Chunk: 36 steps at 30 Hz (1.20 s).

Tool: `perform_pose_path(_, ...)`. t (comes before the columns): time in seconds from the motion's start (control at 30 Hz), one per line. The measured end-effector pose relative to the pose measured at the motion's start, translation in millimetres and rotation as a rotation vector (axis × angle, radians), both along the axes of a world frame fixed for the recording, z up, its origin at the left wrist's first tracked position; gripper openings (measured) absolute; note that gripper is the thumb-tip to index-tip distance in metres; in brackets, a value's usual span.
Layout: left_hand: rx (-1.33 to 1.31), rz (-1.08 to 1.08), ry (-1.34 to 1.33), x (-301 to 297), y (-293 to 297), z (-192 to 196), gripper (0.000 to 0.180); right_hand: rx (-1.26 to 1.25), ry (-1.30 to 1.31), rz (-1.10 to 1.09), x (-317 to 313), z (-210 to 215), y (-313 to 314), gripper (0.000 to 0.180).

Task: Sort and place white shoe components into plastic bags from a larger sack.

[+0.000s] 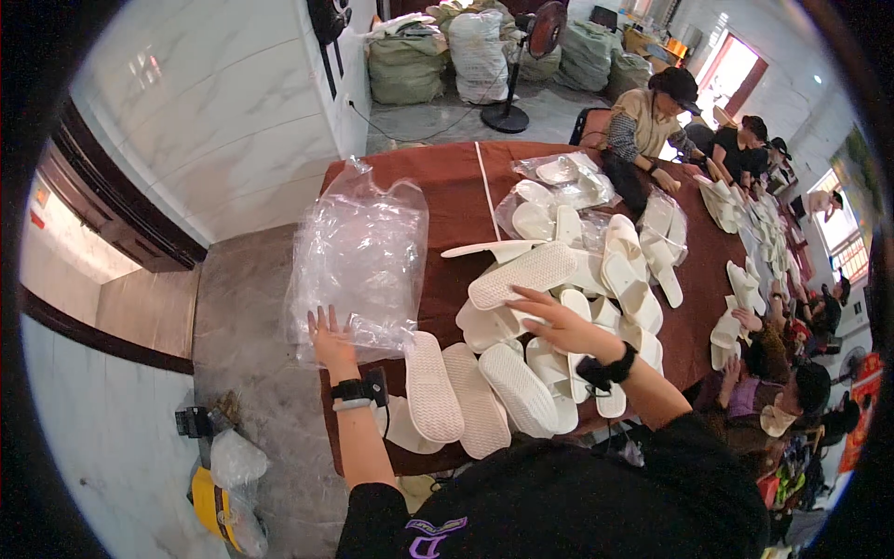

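A stack of clear plastic bags [358,247] lies on the left part of the brown-covered table. On its near edge rests my left hand [332,345], fingers spread, gripping nothing. White slippers are heaped to the right, several turned sole up. Over this heap is my right hand [563,326], its fingers stretched out and apart. Its fingertips are by an upturned slipper [523,275]; whether they touch it I cannot tell. Between my arms, a slipper [434,387] lies sole up near the table's front edge, with another slipper [475,401] beside it.
Bagged slippers [573,179] lie farther back, close to a seated co-worker [647,121]. More people sit along the table to the right. A standing fan [507,116] and large stuffed sacks [407,70] are behind the table. A yellow bag [212,501] is on the floor at left.
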<state>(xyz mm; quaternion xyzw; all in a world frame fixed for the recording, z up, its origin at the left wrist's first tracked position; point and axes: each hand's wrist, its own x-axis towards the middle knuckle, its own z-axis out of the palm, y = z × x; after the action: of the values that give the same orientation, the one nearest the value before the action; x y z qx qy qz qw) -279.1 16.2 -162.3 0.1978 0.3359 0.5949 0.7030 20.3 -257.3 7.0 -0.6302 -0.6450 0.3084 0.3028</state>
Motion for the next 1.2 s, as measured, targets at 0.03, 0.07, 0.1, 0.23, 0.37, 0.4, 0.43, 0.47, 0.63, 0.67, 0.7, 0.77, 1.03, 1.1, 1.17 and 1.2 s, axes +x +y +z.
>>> perform_pose_path(0.03, -0.066, 0.039, -0.043, 0.8, 3.2, -12.5, 0.06, -0.066, 0.013, -0.063, 12.9, -4.7, -13.5, 0.042)
perform_pose_path(0.07, -0.063, 0.04, -0.043, 1.5, 7.1, -27.3, 0.06, -0.089, 0.034, -0.113, 20.2, -1.8, -26.2, 0.043)
perform_pose_path(0.1, -0.059, 0.062, -0.142, 0.6, 10.9, -43.6, 0.059, -0.086, 0.036, -0.111, 27.9, -5.0, -38.1, 0.043)
perform_pose_path(0.23, -0.103, 0.096, 0.005, 0.0, 28.3, -98.3, 0.05, -0.061, 0.144, -0.25, 49.2, -23.8, -70.7, 0.042)
perform_pose_path(0.37, -0.179, 0.167, 0.06, 12.3, 36.0, -121.4, 0.046, -0.101, 0.265, -0.393, 61.2, -25.0, -96.4, 0.041)
perform_pose_path(0.4, -0.191, 0.067, 0.205, 2.3, 41.0, -123.6, 0.042, -0.106, 0.301, -0.409, 63.5, -23.9, -98.3, 0.041)
perform_pose_path(0.43, -0.196, -0.014, 0.356, -22.9, 49.1, -125.5, 0.04, -0.107, 0.343, -0.407, 64.0, -24.3, -96.2, 0.041)
perform_pose_path(0.47, -0.236, 0.159, 0.564, -85.9, 67.3, -124.3, 0.04, -0.079, 0.369, -0.321, 60.0, -29.4, -81.6, 0.042)
perform_pose_path(0.63, -0.386, 0.236, 0.565, 44.7, -16.2, 8.0, 0.055, -0.179, 0.361, -0.492, 142.5, -69.5, -105.4, 0.047)
perform_pose_path(0.67, -0.395, 0.425, 0.805, 42.9, -22.3, 26.7, 0.062, -0.233, 0.363, -0.473, 158.6, -80.3, -92.1, 0.049)
perform_pose_path(0.7, -0.375, 0.445, 0.81, 30.7, -27.6, 27.5, 0.062, -0.183, 0.253, -0.473, 168.3, -87.7, -72.4, 0.051)
perform_pose_path(0.77, 0.046, 0.289, 0.78, 5.3, -40.7, 20.0, 0.065, -0.031, -0.034, -0.433, 197.0, -105.1, -35.2, 0.051)
perform_pose_path(1.03, 0.495, 0.097, 1.693, 20.7, -187.9, 10.1, 0.071, -0.091, -0.712, -0.331, 198.1, -129.4, 136.3, 0.035)
perform_pose_path(1.1, 0.218, -0.051, 1.206, 43.0, -235.2, 46.4, 0.076, -0.16, -0.87, -0.425, 185.2, -163.1, 167.5, 0.034)
perform_pose_path(1.17, 0.232, -0.101, 1.197, 45.4, -266.3, 79.0, 0.073, -0.162, -0.883, -0.569, 164.4, -203.1, 200.0, 0.041)
perform_pose_path(1.2, 0.228, -0.004, 1.089, 47.4, -293.9, 107.9, 0.066, -0.488, -0.663, -0.28, 146.6, -184.6, 218.9, 0.043)
